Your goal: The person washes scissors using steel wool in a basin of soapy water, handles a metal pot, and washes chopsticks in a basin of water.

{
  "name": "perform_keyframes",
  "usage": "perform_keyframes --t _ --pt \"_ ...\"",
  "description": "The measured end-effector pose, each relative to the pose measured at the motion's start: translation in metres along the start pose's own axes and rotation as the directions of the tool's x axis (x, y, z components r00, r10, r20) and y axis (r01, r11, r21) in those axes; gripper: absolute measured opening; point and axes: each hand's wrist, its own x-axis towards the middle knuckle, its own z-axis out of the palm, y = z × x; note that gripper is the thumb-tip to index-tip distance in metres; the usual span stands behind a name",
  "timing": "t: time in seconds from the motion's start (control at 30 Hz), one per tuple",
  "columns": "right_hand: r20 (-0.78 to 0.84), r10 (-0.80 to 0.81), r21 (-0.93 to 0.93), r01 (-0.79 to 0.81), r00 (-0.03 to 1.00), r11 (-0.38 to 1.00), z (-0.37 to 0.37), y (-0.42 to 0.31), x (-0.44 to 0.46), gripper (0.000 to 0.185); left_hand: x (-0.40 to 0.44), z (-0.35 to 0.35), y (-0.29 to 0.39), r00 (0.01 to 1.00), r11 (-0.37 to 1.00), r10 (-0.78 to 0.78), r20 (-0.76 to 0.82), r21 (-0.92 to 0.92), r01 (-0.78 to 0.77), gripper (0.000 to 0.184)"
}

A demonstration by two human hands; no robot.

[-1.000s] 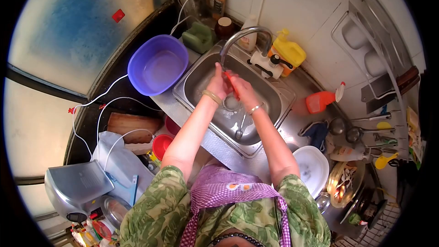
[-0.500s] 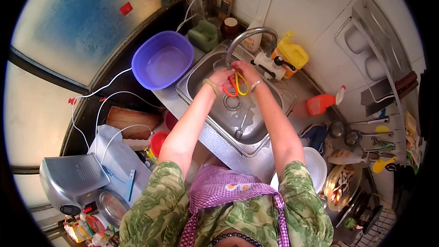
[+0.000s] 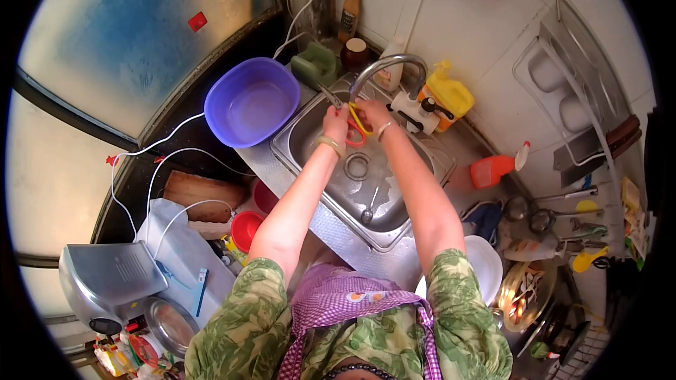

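Note:
A pair of scissors with one red and one yellow handle [image 3: 357,135] is held over the sink [image 3: 315,109], under the curved faucet [image 3: 388,60]. Its metal blades point up and to the left. My left hand [image 3: 336,123] is closed around the scissors near the base of the blades. At the yellow handle, my right hand [image 3: 372,111] is closed on the same scissors, its fingertips partly hidden. A metal spoon [image 3: 367,214] lies in the basin below, near the round drain [image 3: 357,166].
A purple basin [image 3: 252,102] stands left of the sink. Behind the faucet is a yellow jug [image 3: 451,95]; an orange spray bottle [image 3: 493,169] is to the right. White plates [image 3: 482,267] sit by my right elbow. Ladles [image 3: 517,207] and a cleaver [image 3: 570,158] hang at right.
The scissors have turned, so the blades now show up and to the left, with the handles swung closer together. My left hand has shifted slightly left; my right hand has moved slightly down.

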Motion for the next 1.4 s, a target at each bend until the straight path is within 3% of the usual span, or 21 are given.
perform_keyframes --t 0.07,0.13,0.17,0.23,0.27,0.3,0.43,0.53,0.63,0.73,0.8,0.83,0.93,1.0,1.1,1.13,1.17,1.27,1.3,1.37,1.4 --pt "0.029 0.012 0.258 -0.019 1.000 0.966 0.001 0.012 0.021 0.023 0.023 -0.008 -0.012 0.987 0.941 -0.127 0.097 -0.302 0.151 0.025" --pt "0.104 0.308 0.763 -0.275 0.946 0.586 0.007 -0.027 0.003 0.017 0.045 -0.002 -0.017 0.979 0.871 -0.199 0.048 -0.448 0.200 0.026" --pt "0.050 0.241 0.740 -0.198 0.969 0.642 0.010 -0.019 0.012 0.017 0.058 0.000 -0.024 0.970 0.825 -0.240 0.027 -0.521 0.218 0.026" --pt "-0.030 0.168 0.710 -0.097 0.985 0.697 0.015 0.004 0.033 0.018 0.078 -0.005 -0.043 0.998 0.957 -0.023 -0.056 -0.290 0.006 0.025" --pt "-0.060 0.168 0.708 -0.076 0.984 0.702 0.016 0.008 0.037 0.019 0.069 -0.006 -0.030 0.970 0.993 0.118 -0.212 0.053 -0.109 0.024" --pt "-0.068 0.242 0.740 -0.114 0.968 0.663 0.021 0.001 0.034 0.021 0.057 -0.005 -0.016 0.905 0.902 0.298 -0.305 0.401 -0.161 0.023" --pt "0.008 0.427 0.817 -0.251 0.904 0.518 0.041 -0.095 -0.033 0.025 0.011 -0.002 0.034 0.916 0.960 0.259 -0.305 0.182 -0.211 0.020" --pt "0.017 0.419 0.909 -0.188 0.908 0.371 0.048 -0.077 -0.001 0.026 0.015 -0.004 0.027 0.869 0.936 0.344 -0.356 0.061 -0.346 0.020" --pt "-0.017 0.231 0.889 -0.091 0.973 0.449 0.053 -0.026 0.054 0.027 0.016 -0.002 0.029 0.773 0.896 0.425 -0.471 0.095 -0.435 0.021" --pt "-0.056 0.270 0.893 -0.073 0.961 0.444 0.060 -0.020 0.066 0.030 0.030 -0.006 0.015 0.734 0.882 0.470 -0.489 0.221 -0.417 0.022" --pt "-0.322 0.223 0.569 0.000 0.920 0.822 0.061 -0.020 0.054 0.031 0.029 0.000 0.015 0.754 0.891 0.449 -0.479 0.302 -0.339 0.024" --pt "-0.434 0.152 0.342 0.007 0.888 0.940 0.060 -0.020 0.044 0.032 0.029 0.004 0.012 0.788 0.890 0.436 -0.435 0.338 -0.306 0.025" --pt "-0.491 0.238 0.637 0.159 0.838 0.755 0.043 -0.030 0.010 0.035 0.031 0.024 0.005 0.878 0.854 0.392 -0.276 0.464 -0.236 0.030" --pt "-0.668 0.051 0.362 0.265 0.743 0.894 0.024 0.013 0.028 0.035 0.057 0.037 -0.034 0.876 0.696 0.477 -0.072 0.639 -0.327 0.031" --pt "-0.712 -0.081 0.152 0.266 0.697 0.952 0.008 0.013 0.010 0.033 0.068 0.057 -0.051 0.973 0.935 0.228 -0.029 0.283 -0.211 0.030" --pt "-0.703 -0.078 0.162 0.265 0.707 0.951 0.002 0.016 0.009 0.033 0.069 0.059 -0.048 0.999 0.995 -0.034 0.032 -0.097 0.037 0.029" --pt "-0.693 -0.074 0.172 0.264 0.717 0.949 -0.001 0.019 0.007 0.033 0.067 0.059 -0.041 0.950 0.846 -0.255 0.182 -0.433 0.310 0.029" --pt "-0.389 0.267 0.827 0.206 0.882 0.523 -0.001 -0.029 -0.027 0.030 0.068 0.031 -0.045 0.810 0.710 -0.189 0.556 -0.492 0.503 0.018" --pt "-0.276 0.259 0.863 0.120 0.926 0.491 0.000 -0.021 -0.022 0.030 0.068 0.020 -0.046 0.737 0.663 -0.150 0.659 -0.486 0.570 0.014" --pt "-0.036 0.224 0.903 -0.064 0.974 0.424 0.006 0.002 0.001 0.029 0.071 0.002 -0.043 0.929 0.821 -0.044 0.367 -0.517 0.243 0.013" --pt "-0.054 0.222 0.893 -0.053 0.974 0.448 0.015 0.009 0.012 0.031 0.069 -0.002 -0.035 0.977 0.870 0.044 0.208 -0.488 0.064 0.013"
